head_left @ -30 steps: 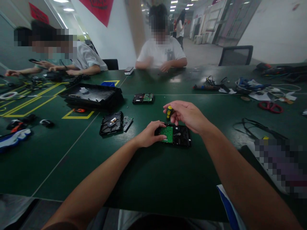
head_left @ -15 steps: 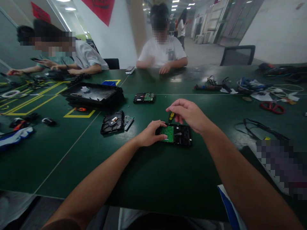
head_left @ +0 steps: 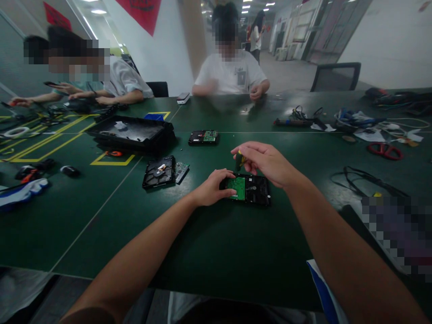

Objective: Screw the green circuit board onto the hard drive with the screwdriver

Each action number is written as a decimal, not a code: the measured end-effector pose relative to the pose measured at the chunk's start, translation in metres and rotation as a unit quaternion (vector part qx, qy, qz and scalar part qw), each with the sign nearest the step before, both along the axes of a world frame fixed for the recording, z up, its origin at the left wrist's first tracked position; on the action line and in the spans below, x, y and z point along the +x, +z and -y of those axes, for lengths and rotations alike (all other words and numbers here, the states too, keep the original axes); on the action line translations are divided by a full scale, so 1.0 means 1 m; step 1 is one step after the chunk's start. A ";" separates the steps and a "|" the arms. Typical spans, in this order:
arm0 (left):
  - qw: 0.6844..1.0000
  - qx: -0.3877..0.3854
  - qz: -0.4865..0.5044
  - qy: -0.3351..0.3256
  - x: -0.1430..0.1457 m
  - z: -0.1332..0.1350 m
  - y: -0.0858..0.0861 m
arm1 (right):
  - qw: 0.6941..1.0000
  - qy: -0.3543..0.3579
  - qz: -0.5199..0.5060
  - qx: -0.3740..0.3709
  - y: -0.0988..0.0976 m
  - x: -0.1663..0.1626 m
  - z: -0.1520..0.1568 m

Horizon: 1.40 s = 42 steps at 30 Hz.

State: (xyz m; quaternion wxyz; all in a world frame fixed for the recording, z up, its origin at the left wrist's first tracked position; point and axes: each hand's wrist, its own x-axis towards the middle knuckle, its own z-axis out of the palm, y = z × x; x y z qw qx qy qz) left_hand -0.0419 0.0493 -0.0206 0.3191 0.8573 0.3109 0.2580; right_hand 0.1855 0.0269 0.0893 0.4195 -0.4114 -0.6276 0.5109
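A black hard drive (head_left: 258, 190) with a green circuit board (head_left: 240, 188) lies flat on the dark green table in front of me. My left hand (head_left: 218, 188) grips the drive's left end, thumb on the near side of the board and fingers over the far edge. Above the board's far edge, my right hand (head_left: 258, 157) pinches a small yellow and dark screwdriver (head_left: 239, 160). The handle stands nearly upright; its tip is too dim to make out. Left of my hands rests another drive (head_left: 159, 172) beside a loose circuit board (head_left: 181, 172).
Farther back lie a third drive (head_left: 203, 137) and a black tray (head_left: 131, 132). To the right are red-handled scissors (head_left: 384, 151), a black cable (head_left: 366, 180) and a pen-like tool (head_left: 292, 122). A person in a white shirt (head_left: 232, 72) sits across the table.
The screwdriver's handle has turned and tilted in my right hand, whose fingers have shifted slightly. My left hand and the drive have stayed put. Across the table, the person's hand has moved right.
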 end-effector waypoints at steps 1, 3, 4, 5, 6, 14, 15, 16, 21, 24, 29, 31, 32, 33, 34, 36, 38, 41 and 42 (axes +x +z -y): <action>1.000 -0.001 -0.002 0.001 0.000 0.000 0.000 | 1.000 -0.007 0.011 0.011 0.000 0.001 0.000; 1.000 -0.001 -0.004 0.001 0.000 0.001 0.001 | 0.999 -0.030 0.024 0.025 0.000 0.004 0.000; 1.000 -0.002 -0.004 0.001 0.000 0.001 0.001 | 0.998 -0.041 0.026 0.028 0.000 0.005 -0.001; 1.000 -0.003 -0.004 0.001 0.000 0.001 0.001 | 0.998 -0.050 0.027 0.029 0.000 0.005 -0.001; 1.000 -0.004 -0.004 0.001 0.000 0.001 0.001 | 0.998 -0.056 0.027 0.029 0.000 0.005 -0.001; 1.000 0.002 -0.004 -0.002 0.001 0.001 0.003 | 0.998 -0.039 0.024 0.030 0.001 0.000 0.000; 1.000 0.003 -0.002 -0.002 0.001 0.001 0.003 | 0.999 -0.034 0.023 0.029 0.001 -0.001 0.001; 1.000 0.002 -0.001 -0.002 0.002 0.000 0.003 | 0.999 -0.031 0.021 0.027 0.001 -0.002 0.001; 1.000 0.000 0.007 -0.005 0.001 0.000 0.002 | 0.999 -0.019 0.010 0.026 0.002 -0.007 0.003; 1.000 -0.001 0.007 -0.006 0.001 0.000 0.002 | 0.999 -0.014 0.016 0.031 0.003 -0.007 0.004; 1.000 -0.001 0.003 -0.004 0.002 0.000 0.004 | 0.995 -0.019 0.077 0.062 0.011 -0.006 0.010; 1.000 -0.001 0.000 -0.005 0.002 0.001 0.006 | 0.992 -0.015 0.101 0.076 0.016 -0.007 0.012; 1.000 0.000 -0.001 -0.005 0.002 0.001 0.006 | 0.991 -0.011 0.109 0.082 0.017 -0.008 0.013; 1.000 0.000 -0.001 -0.003 0.002 0.001 0.007 | 0.989 -0.006 0.116 0.087 0.018 -0.009 0.013; 1.000 0.000 0.000 -0.001 0.002 0.001 0.007 | 0.988 -0.002 0.122 0.091 0.019 -0.009 0.012; 1.000 0.001 -0.001 0.004 0.002 0.002 0.007 | 0.986 0.005 0.136 0.100 0.021 -0.011 0.010; 1.000 0.002 -0.005 0.007 0.002 0.002 0.007 | 0.982 0.011 0.153 0.111 0.023 -0.012 0.008; 1.000 0.005 -0.004 0.005 0.003 0.001 0.005 | 0.977 0.021 0.173 0.126 0.026 -0.014 0.007; 1.000 0.006 -0.002 0.004 0.003 0.001 0.005 | 0.975 0.025 0.177 0.129 0.027 -0.014 0.007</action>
